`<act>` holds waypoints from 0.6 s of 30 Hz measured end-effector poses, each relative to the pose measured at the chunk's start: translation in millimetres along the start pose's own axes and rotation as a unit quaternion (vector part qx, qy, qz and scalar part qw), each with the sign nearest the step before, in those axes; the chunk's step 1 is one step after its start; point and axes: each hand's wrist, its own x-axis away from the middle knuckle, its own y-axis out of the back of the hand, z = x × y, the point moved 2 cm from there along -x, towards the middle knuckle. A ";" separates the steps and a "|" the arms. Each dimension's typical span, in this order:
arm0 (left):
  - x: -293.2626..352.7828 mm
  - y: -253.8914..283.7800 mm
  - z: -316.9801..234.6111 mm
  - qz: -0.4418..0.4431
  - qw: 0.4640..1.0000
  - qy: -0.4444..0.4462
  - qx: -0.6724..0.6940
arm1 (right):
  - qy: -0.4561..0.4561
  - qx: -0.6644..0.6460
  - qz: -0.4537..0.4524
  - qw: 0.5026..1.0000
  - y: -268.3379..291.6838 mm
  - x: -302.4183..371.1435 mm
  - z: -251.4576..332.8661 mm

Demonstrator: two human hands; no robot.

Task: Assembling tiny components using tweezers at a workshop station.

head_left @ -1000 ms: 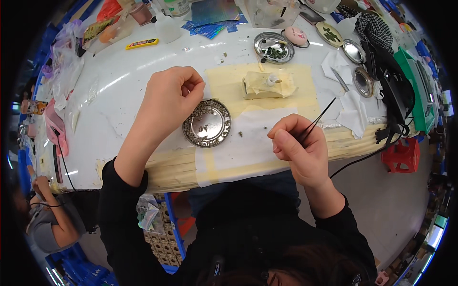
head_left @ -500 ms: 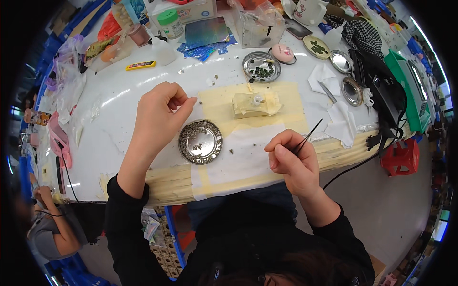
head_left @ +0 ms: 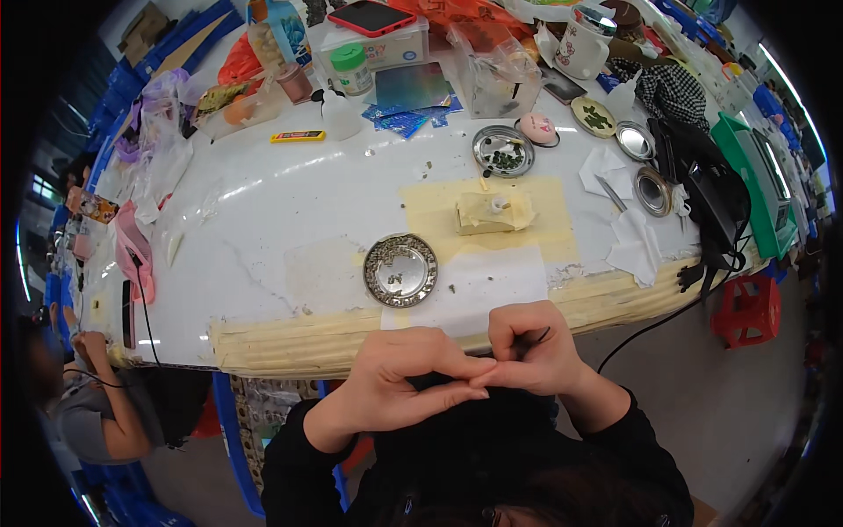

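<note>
Left hand (head_left: 408, 378) meets right hand (head_left: 536, 351) by table (head_left: 250, 255) edge.
Fingertips together; cannot tell what's between. Tweezers (head_left: 545, 333), mostly hidden, clasped in right's curled fingers. Dish (head_left: 414, 269) of bits (head_left: 376, 274) beyond.

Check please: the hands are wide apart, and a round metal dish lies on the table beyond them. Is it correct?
Not apart: in the head view, the left hand and right hand are close together. A round metal dish does lie on the table beyond them.
</note>
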 end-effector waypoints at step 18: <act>40.3 -15.7 14.4 -0.100 0.991 -0.062 -0.065 | 0.073 0.169 0.102 0.978 -20.6 2.6 -1.9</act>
